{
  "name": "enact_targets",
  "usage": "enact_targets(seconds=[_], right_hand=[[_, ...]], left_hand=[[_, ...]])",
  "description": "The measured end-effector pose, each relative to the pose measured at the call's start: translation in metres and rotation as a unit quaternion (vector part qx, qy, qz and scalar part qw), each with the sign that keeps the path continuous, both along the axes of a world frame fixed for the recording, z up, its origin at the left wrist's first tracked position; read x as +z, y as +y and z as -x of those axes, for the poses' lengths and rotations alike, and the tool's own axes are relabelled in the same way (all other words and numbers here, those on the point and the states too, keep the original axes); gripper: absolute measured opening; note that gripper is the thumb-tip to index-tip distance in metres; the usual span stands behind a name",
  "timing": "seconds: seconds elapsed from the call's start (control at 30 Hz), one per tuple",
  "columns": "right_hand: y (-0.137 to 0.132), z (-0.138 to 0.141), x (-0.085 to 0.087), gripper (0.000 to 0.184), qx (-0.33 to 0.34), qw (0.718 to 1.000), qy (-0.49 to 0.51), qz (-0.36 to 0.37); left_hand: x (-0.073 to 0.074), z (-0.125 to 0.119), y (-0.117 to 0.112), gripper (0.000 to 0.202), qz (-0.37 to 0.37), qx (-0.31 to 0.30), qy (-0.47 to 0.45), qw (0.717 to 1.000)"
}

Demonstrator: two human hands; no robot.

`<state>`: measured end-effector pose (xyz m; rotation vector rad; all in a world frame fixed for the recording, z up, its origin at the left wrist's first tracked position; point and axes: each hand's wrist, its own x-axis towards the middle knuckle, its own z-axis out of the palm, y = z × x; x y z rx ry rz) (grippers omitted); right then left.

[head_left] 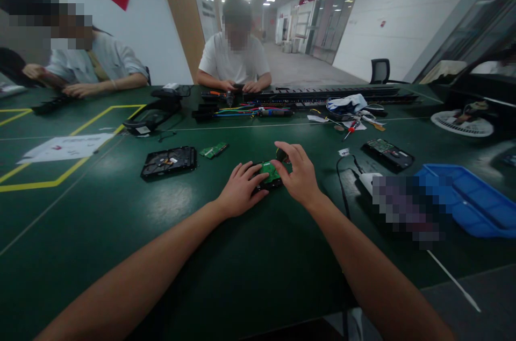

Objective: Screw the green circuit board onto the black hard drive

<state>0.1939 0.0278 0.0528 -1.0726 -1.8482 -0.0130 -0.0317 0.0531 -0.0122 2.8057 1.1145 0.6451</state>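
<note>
On the green table in front of me lies a hard drive with its green circuit board facing up. My left hand grips it from the left, fingers over the board and thumb along the near edge. Above the drive's right end, my right hand is closed around a dark screwdriver with a yellowish mark; its tip is hidden. A loose green circuit board rests to the left, beside another hard drive, which has its dark underside showing.
A third hard drive lies to the right, near a blue tray and a cabled device. Farther back are a red screwdriver, coloured wires and long black strips. Two people sit across the table.
</note>
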Motion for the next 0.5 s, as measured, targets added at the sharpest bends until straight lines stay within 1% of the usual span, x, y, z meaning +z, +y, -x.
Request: enact_targets(seconds=[0.2,0.33,0.5], right_hand=[[0.0003,0.002,-0.0035,0.062,0.017,0.999,0.025,0.022],[0.0018,0.0031,-0.004,0.057,0.018,1.0,0.013,0.014],[0.0031,0.0038,-0.0002,0.049,-0.027,1.0,0.01,0.006]], left_hand=[[0.0025,-0.0005,-0.001,0.051,0.003,0.002,0.012,1.0],[0.0008,-0.0007,-0.0001,0.051,0.002,0.0,0.006,1.0],[-0.001,-0.0001,0.001,0.051,0.001,0.001,0.002,1.0]])
